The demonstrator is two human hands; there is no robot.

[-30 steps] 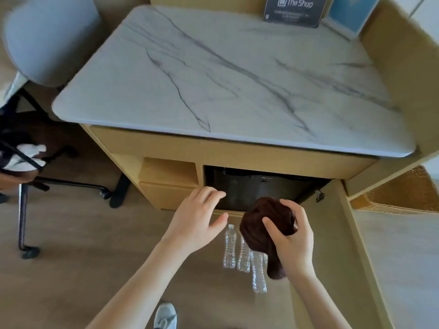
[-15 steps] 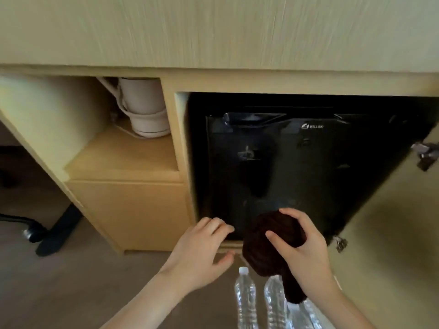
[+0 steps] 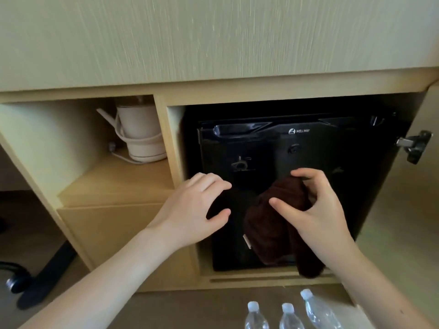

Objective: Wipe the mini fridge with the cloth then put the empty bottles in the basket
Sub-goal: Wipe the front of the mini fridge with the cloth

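Cloth [image 3: 278, 224], dark brown and bunched, hangs from the right hand [image 3: 318, 210], which grasps its upper end between thumb and curled fingers and holds it in front of the black door of the mini fridge [image 3: 261, 148]. The relation that matters for the wipe is this: the door face lies straight ahead of the gripped cloth, beyond it, and most of the unwiped surface spreads up and to the left of the grip, toward the logo and the handle recess along the top edge. Whether the cloth already touches the door cannot be told from this view. Its long axis runs roughly vertical, the loose tail drooping past the door's bottom edge toward the cabinet's sill. The left hand [image 3: 197, 210] is empty, fingers spread and relaxed, hovering near the door's left side just beside the cloth; it is nearer the cabinet's dividing panel and looks placed to steady rather than wipe. Three clear bottles [image 3: 288, 317] stand on the floor below the cabinet, nearer the person than the fridge, closest to the right forearm. No basket shows here. Wiping appears to be only starting.
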